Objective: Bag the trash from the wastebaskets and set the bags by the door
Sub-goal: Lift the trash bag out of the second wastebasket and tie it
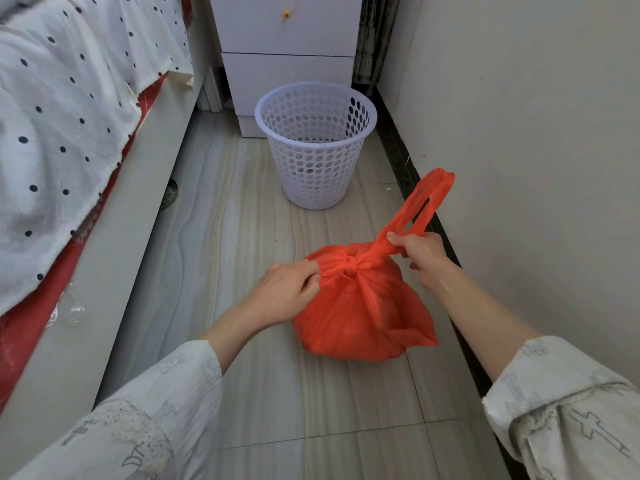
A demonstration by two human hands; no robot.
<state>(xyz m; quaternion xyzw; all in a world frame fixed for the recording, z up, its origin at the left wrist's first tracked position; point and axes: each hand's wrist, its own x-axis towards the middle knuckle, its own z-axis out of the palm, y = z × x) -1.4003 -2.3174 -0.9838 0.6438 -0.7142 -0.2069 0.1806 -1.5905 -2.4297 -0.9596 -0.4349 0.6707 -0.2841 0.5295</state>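
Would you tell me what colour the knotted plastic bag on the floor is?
Orange-red; the knotted plastic bag shows best in the head view.

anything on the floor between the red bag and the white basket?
Head view: only bare tile floor between the bag and the basket. The bag's handle loop sticks up to the right, beside that stretch.

We saw the orange bag (363, 306) on the tiled floor (277, 393), knotted at its top. The left hand (287, 292) pinched one handle; the right hand (420, 252) gripped the other. Beyond stood the white wastebasket (316, 147).
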